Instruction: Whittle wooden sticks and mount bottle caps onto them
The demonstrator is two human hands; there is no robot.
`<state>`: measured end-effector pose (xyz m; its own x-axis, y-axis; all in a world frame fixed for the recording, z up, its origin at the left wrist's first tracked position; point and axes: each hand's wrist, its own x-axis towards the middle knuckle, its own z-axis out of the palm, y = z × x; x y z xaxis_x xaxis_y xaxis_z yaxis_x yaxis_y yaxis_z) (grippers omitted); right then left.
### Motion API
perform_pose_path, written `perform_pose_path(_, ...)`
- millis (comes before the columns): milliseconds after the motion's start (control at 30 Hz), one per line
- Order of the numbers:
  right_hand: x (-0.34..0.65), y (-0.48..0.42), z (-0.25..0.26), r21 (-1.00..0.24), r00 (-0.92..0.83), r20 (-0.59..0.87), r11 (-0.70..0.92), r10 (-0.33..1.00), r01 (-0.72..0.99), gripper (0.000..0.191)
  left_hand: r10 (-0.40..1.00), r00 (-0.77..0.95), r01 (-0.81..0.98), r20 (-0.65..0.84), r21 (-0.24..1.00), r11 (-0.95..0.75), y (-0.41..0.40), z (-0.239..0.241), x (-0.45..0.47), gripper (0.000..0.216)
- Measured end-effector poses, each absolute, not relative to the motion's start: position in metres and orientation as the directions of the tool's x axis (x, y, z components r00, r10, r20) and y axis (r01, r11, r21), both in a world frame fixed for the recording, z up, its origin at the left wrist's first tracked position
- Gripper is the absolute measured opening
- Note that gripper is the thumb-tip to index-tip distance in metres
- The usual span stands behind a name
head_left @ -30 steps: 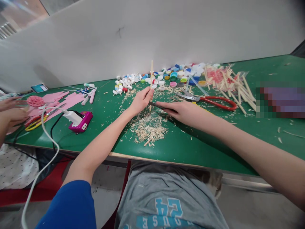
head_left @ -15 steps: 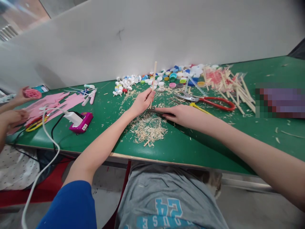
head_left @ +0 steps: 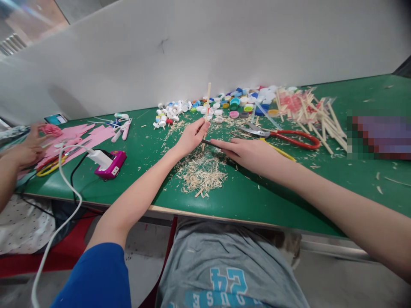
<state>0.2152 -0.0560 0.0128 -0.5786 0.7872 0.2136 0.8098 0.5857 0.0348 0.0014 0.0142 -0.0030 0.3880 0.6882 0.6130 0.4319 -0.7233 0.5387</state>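
Closed around a thin wooden stick (head_left: 208, 97), my left hand (head_left: 193, 136) keeps it nearly upright over the green table. The stick's lower end shows just beneath my fingers. My right hand (head_left: 242, 150) grips a dark, narrow blade (head_left: 212, 143), probably a knife, with the index finger stretched along it. The blade lies against or very near the stick's lower end; exact contact is too small to tell. Below both hands lies a heap of pale wood shavings (head_left: 205, 175).
Red-handled scissors (head_left: 293, 137) lie right of my hands. Bottle caps (head_left: 234, 102) line the wall, with wooden sticks (head_left: 324, 124) at the right. A magenta power adapter (head_left: 111, 164) with cables sits left. Another person's hand (head_left: 30, 149) is over pink sheets (head_left: 99, 136).
The blade in my right hand has tilted and moved slightly up toward the stick. My left hand stays in place. At the left, the other person's hands have shifted near the pink flower-like piece.
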Motion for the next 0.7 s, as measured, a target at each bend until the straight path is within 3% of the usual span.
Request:
perform_pose_path(233,0.214,-0.055,0.019,-0.123,-0.605,0.145,0.621,0.783,0.774,0.05,0.695,0.388,0.433,0.606,0.545,-0.717,0.015,-0.004,0.002,0.043)
perform_pose_path(367,0.214,-0.056,0.023,-0.126,-0.594,0.102,0.603,0.798,0.788,0.05,0.688,0.394,0.426,0.609,0.542,-0.724,0.014,-0.004,0.003,0.043)
perform_pose_path(533,0.215,-0.055,0.023,-0.133,-0.622,0.148,0.639,0.769,0.758,0.05,0.693,0.393,0.423,0.604,0.551,-0.72,0.013,-0.003,0.004,0.044)
perform_pose_path(700,0.215,-0.055,0.018,-0.122,-0.606,0.049,0.607,0.794,0.785,0.046,0.702,0.385,0.427,0.599,0.558,-0.711,0.014,-0.004,0.004,0.043)
